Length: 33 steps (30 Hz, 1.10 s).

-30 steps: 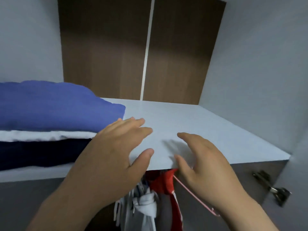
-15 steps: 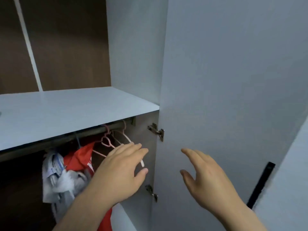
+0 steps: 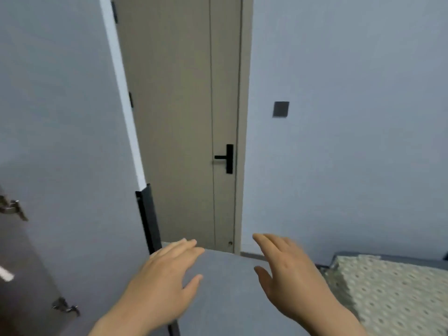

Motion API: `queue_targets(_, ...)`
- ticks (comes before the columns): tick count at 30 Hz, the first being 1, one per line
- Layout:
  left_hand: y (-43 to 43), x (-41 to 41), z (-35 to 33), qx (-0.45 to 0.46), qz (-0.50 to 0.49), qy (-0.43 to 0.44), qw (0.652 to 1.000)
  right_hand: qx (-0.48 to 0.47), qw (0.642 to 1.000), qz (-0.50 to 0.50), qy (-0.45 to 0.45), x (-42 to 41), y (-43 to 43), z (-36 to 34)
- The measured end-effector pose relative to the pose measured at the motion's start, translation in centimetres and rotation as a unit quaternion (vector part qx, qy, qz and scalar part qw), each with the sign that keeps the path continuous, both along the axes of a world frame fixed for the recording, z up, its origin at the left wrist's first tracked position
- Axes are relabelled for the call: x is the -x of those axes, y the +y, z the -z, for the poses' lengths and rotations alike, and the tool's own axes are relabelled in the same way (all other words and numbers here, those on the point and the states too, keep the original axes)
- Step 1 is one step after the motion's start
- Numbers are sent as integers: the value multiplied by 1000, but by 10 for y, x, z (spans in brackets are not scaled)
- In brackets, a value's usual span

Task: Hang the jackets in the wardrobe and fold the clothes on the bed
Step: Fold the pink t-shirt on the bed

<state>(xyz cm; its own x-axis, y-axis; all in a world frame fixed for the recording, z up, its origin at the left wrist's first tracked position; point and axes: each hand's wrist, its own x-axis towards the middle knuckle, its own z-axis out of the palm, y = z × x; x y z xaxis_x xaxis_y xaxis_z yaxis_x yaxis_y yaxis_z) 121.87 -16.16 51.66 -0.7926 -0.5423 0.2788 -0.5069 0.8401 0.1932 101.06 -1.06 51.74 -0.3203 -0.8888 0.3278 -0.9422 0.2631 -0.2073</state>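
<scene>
You're holding your left hand [image 3: 164,282] and right hand [image 3: 291,280] spread and empty, bed [image 3: 392,294] lying lower right, nearer the right one.

We see a flat pale grey wardrobe door panel [image 3: 60,117], smooth and matt like laminated board. Its small silvery hinges [image 3: 11,209] are shiny metal, and its long black edge handle strip [image 3: 148,214] has a dull sheen. The tall beige room door [image 3: 179,117] looks like matt wood-effect board; whether its matt black lever handle [image 3: 226,158] is metal or plastic we cannot tell. The pale blue-grey painted wall [image 3: 351,93] is matt. The plain grey bed surface [image 3: 230,299] looks like smooth cloth, though blurred. The cream dotted quilt [image 3: 392,292] is textured, stitched cloth.
</scene>
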Motion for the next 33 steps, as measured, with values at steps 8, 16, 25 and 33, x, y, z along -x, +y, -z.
queue_targets(8,48,167,35,-42,194,-79,977,-73,962,259,-50,87,157,48)
queue_targets(16,98,298,68,-97,386,-124,909,-114,864,475,-126,102,255,66)
queue_targets(25,147,388,116,-158,503,-169,833,-100,767,604,-191,95,307,89)
queue_targets(33,254,483,158,-147,573,-252,766,-61,695,671,-253,127,396,137)
